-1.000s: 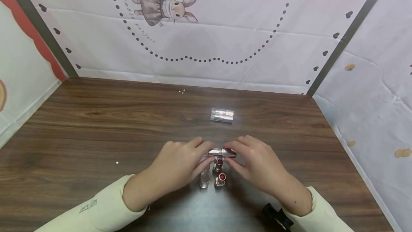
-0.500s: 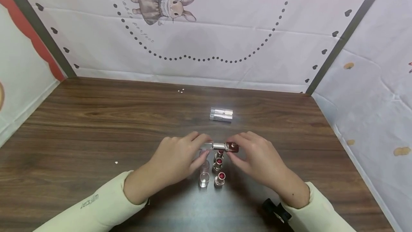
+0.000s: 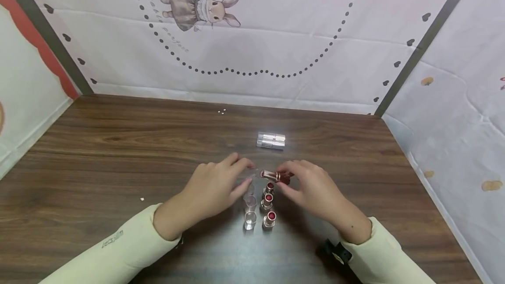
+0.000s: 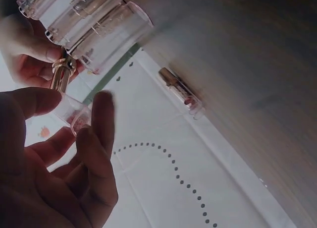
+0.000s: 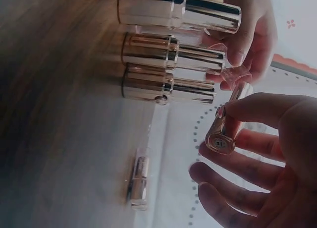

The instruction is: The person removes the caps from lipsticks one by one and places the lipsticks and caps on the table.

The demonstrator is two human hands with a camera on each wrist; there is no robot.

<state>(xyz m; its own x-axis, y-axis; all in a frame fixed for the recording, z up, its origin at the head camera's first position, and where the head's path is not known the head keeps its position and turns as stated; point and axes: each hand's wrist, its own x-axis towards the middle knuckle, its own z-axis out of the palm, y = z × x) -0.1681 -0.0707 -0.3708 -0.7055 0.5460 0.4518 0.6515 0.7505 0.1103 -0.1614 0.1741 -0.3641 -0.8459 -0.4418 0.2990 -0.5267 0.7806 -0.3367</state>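
Note:
In the head view my right hand [image 3: 317, 192] pinches a lipstick [image 3: 272, 176] by its brown-red base, the shiny tube pointing left. My left hand [image 3: 209, 192] holds a clear cap [image 4: 73, 113] between thumb and fingers. This cap sits at the tube's open end; whether they still touch I cannot tell. Three uncapped lipsticks [image 3: 270, 219] with red tips stand upright in a column below the hands. To their left are three clear caps [image 3: 250, 220], the farthest partly hidden by my left hand.
Two capped lipsticks [image 3: 271, 140] lie side by side on the wood-grain table [image 3: 138, 143] beyond the hands. Small white bits [image 3: 222, 111] are near the back edge, another scrap [image 3: 142, 199] at left. Printed cloth [image 3: 276, 25] walls in the back and sides.
The clear cap has slid off the lipstick to the left, baring more of the shiny tube. Both hands have moved slightly farther from me, uncovering the third standing lipstick.

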